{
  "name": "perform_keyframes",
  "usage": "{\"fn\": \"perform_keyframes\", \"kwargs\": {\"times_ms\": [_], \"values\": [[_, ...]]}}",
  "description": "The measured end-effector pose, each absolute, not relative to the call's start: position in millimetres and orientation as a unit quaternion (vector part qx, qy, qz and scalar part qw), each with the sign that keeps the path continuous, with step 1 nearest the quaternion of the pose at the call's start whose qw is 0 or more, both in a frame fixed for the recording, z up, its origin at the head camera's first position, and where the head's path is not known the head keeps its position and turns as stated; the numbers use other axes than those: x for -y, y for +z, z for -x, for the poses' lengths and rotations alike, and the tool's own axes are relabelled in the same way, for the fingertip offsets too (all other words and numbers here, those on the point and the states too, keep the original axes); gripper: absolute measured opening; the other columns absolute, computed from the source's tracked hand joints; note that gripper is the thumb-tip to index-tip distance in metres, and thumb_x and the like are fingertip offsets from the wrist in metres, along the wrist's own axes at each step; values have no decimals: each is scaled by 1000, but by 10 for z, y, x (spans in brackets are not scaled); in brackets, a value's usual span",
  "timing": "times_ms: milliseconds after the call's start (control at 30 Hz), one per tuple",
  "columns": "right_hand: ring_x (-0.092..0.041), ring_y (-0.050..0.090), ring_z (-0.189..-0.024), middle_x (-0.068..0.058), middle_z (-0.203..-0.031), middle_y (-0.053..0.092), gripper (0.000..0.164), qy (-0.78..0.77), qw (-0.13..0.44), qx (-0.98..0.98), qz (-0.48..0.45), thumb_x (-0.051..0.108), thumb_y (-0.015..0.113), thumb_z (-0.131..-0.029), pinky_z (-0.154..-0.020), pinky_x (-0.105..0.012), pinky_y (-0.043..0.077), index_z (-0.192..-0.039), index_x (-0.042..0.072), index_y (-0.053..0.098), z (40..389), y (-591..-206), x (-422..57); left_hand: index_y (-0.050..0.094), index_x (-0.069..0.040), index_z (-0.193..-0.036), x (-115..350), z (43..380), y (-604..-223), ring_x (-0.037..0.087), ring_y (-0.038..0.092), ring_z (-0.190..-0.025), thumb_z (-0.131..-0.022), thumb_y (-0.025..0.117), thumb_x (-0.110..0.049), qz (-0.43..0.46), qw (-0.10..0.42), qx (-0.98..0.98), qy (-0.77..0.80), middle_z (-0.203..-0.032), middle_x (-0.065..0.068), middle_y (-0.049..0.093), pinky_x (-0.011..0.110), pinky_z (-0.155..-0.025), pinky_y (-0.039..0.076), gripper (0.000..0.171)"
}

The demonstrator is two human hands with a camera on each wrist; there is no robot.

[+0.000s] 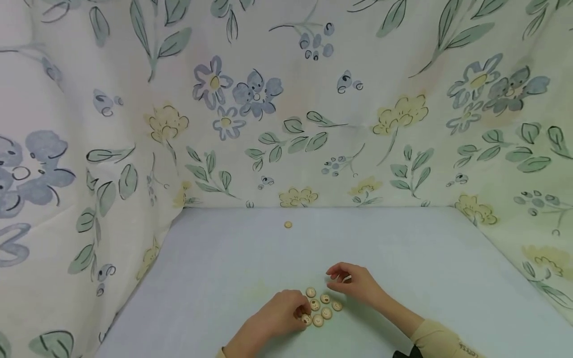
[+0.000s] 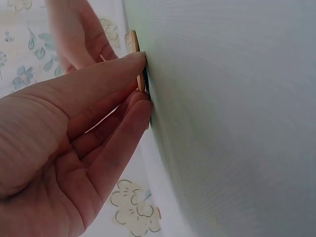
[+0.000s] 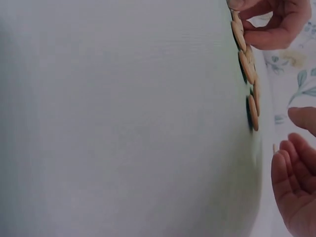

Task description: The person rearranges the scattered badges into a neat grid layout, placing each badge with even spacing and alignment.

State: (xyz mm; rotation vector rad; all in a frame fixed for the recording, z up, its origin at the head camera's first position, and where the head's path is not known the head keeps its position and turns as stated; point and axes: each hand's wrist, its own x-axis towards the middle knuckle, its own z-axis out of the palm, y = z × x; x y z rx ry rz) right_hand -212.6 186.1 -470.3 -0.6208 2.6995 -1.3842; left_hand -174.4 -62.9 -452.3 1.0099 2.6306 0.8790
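Observation:
Several small round tan discs (image 1: 327,313) with dark face-like marks lie in a loose cluster on the pale tabletop. My left hand (image 1: 284,311) is at the cluster's left edge and pinches one disc (image 1: 306,319) between thumb and fingers; the left wrist view shows that disc edge-on (image 2: 140,81) at the fingertips, close to the surface. Just past the cluster's far right side, my right hand (image 1: 355,286) hovers with its thumb apart from loosely bent fingers and nothing between them. The right wrist view shows the discs (image 3: 253,111) lying flat, some overlapping in sight.
One more tan disc (image 1: 288,224) lies alone near the back edge of the white table (image 1: 215,258). A floral curtain (image 1: 313,99) hangs behind the table and along both sides. A small dark object (image 1: 407,353) shows by the right forearm at the bottom edge.

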Motion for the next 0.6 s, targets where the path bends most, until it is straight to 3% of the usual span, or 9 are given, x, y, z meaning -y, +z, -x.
{"fn": "perform_keyframes", "kwargs": {"times_ms": [600], "values": [[-8,56,-78,2,-92,64,31,-448,13,-863,236,25,80,-81,-67,-23,51,-104,8,67,1736,-4875,-1969,70,-13,-86,629,1762,-4501,-1,49,-69,-72,81,-3,-337,106,-888,294,-76,-12,54,15,-65,43,21]]}}
